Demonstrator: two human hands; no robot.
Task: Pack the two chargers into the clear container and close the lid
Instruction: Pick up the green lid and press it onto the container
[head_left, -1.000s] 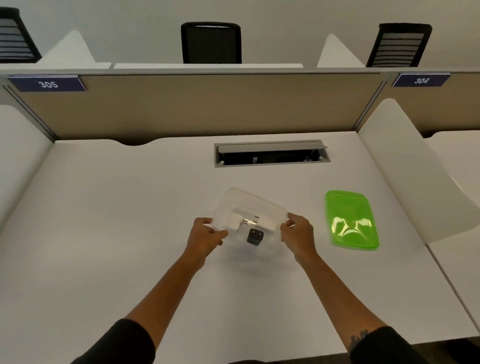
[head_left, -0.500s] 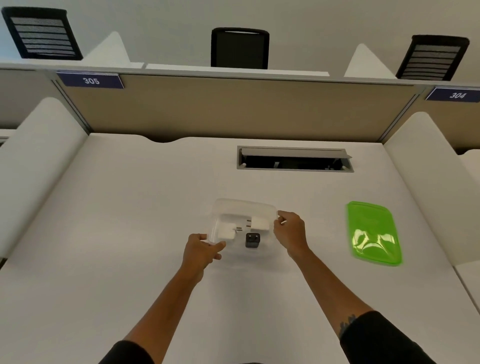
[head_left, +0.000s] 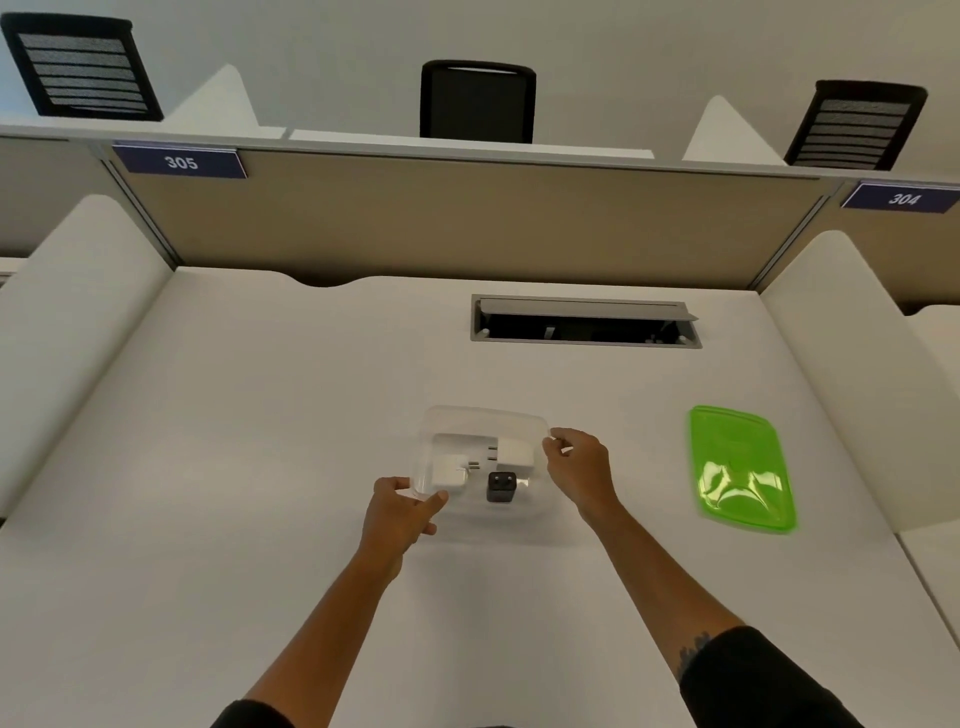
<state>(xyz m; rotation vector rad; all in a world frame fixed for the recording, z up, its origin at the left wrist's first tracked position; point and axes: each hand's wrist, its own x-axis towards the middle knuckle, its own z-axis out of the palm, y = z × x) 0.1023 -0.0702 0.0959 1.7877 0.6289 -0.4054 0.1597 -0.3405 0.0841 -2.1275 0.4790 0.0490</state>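
A clear container (head_left: 485, 418) is at the middle of the white desk, and a soft shadow lies on the desk just below it. Inside it I see a white square charger (head_left: 450, 470), a second white plug block (head_left: 515, 452) and a small black charger (head_left: 501, 486). My left hand (head_left: 400, 514) grips the container's near left corner. My right hand (head_left: 579, 467) pinches its right rim. The green lid (head_left: 740, 475) lies flat on the desk to the right, apart from the container.
An open cable hatch (head_left: 584, 322) is set into the desk behind the container. White side dividers (head_left: 852, 374) flank the desk on both sides, and a beige partition (head_left: 467, 218) closes the back. Black chairs stand beyond it.
The container has turned from a slanted pose to nearly square with the desk. Both hands have stayed on its ends. My view has tilted upward.
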